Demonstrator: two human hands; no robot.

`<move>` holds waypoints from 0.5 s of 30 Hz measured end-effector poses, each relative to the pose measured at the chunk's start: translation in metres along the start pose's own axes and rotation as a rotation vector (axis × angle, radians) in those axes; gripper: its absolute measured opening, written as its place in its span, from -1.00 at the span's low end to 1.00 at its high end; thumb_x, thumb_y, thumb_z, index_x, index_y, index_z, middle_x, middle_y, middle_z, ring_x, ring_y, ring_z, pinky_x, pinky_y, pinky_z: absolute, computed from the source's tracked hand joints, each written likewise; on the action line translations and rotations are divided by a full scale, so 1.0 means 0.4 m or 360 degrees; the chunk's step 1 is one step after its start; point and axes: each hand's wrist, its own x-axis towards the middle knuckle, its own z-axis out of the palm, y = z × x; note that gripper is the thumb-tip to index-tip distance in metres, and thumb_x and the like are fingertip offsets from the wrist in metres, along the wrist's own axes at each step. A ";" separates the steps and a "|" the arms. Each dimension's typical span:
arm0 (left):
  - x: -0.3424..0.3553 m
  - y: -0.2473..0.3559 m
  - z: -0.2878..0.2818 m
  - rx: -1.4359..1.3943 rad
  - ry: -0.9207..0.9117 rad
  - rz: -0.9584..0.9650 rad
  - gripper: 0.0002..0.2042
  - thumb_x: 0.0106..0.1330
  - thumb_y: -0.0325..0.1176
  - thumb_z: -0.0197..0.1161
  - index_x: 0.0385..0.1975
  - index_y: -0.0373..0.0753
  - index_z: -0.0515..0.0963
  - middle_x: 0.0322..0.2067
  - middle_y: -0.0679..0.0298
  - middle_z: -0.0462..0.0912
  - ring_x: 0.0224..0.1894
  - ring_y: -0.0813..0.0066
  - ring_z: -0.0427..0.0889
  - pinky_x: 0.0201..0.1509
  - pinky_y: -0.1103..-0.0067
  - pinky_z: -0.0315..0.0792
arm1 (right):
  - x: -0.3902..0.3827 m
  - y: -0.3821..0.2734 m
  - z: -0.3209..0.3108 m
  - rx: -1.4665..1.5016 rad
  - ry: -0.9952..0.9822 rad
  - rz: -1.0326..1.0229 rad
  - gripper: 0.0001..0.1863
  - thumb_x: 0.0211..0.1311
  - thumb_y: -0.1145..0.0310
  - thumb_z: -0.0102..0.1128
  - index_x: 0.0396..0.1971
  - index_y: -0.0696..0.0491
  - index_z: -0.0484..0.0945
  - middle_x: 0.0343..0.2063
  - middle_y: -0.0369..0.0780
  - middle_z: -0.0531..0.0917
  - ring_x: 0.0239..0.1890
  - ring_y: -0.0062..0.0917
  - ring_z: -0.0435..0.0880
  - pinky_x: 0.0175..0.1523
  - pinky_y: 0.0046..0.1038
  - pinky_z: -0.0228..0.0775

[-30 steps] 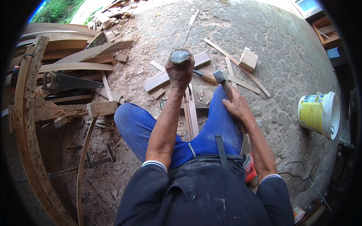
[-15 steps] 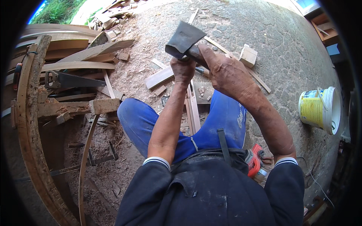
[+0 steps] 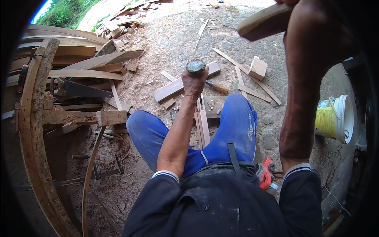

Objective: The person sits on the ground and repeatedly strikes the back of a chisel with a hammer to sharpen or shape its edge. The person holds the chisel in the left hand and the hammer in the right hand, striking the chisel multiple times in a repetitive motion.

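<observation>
My left hand (image 3: pixel 194 83) is closed around an upright tool with a dark, worn round end (image 3: pixel 196 66); its lower part is hidden, so its kind is unclear. High at the upper right, my right hand (image 3: pixel 316 27) grips a hatchet by its wooden handle (image 3: pixel 264 23), whose butt points left. The hatchet's head is out of view. Just right of my left hand is a chisel (image 3: pixel 218 86) with a wooden handle. Pale wooden strips (image 3: pixel 203 122) stand between my knees, beside a block (image 3: pixel 212 106) with chips on it.
A flat board (image 3: pixel 167 90) lies beyond my left hand. Thin strips and a wood block (image 3: pixel 257 68) lie ahead on the right. On the left are a handsaw (image 3: pixel 79 87), stacked planks and a curved timber frame (image 3: pixel 29 130). A white bucket (image 3: pixel 335 118) lies tipped at right; a red power tool (image 3: pixel 266 173) is by my hip.
My right hand has swung the hatchet up and right, away from above my left hand. The round end in my left hand is now uncovered. My left hand stays nearly in place.
</observation>
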 end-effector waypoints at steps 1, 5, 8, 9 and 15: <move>-0.009 0.015 -0.005 -0.0172 0.0041 -0.0010 -0.85 0.17 -0.36 0.50 -0.38 -0.29 0.71 -0.48 0.22 0.76 -0.41 0.50 0.73 -0.24 0.49 0.57 | -0.058 -0.022 0.041 0.0521 -0.0184 0.0128 -0.67 0.34 0.45 0.21 0.04 0.10 0.36 -0.61 -0.20 0.62 -0.62 -0.56 0.65 -0.52 -0.49 0.53; -0.090 0.114 -0.028 -0.0394 0.0106 0.0054 -0.77 0.20 -0.37 0.50 -0.22 -0.33 0.68 -0.39 0.20 0.77 -0.34 0.52 0.72 -0.20 0.50 0.58 | -0.366 -0.039 0.179 0.0663 -0.1796 0.0452 -0.42 0.19 0.55 0.11 0.25 0.10 0.26 -0.35 0.15 0.69 -0.25 0.12 0.73 -0.12 0.02 0.59; -0.126 0.170 -0.034 0.0044 0.0221 0.0405 -0.77 0.14 -0.39 0.53 -0.43 -0.26 0.55 -0.48 0.23 0.69 -0.36 0.52 0.70 -0.20 0.48 0.57 | -0.444 -0.002 0.177 0.0919 -0.1667 0.0614 -0.40 0.22 0.53 0.14 0.30 0.06 0.29 -0.29 0.19 0.70 -0.15 0.14 0.72 -0.02 0.04 0.54; -0.093 0.169 -0.031 0.0100 0.0271 0.0355 -0.79 0.13 -0.41 0.53 -0.41 -0.27 0.57 -0.48 0.24 0.69 -0.38 0.52 0.70 -0.24 0.49 0.57 | -0.434 0.005 0.171 0.1050 -0.1546 0.0620 -0.40 0.22 0.52 0.15 0.29 0.07 0.30 -0.29 0.19 0.70 -0.13 0.12 0.72 0.00 0.03 0.55; 0.121 0.057 0.019 -0.0576 0.0032 -0.0654 -0.86 0.11 -0.45 0.49 -0.55 -0.31 0.65 -0.67 0.35 0.60 -0.70 0.60 0.51 -0.65 0.55 0.35 | -0.249 0.000 0.222 0.0927 -0.1545 0.0553 -0.49 0.18 0.55 0.13 0.15 0.18 0.28 -0.27 0.19 0.70 -0.10 0.10 0.72 0.00 0.01 0.57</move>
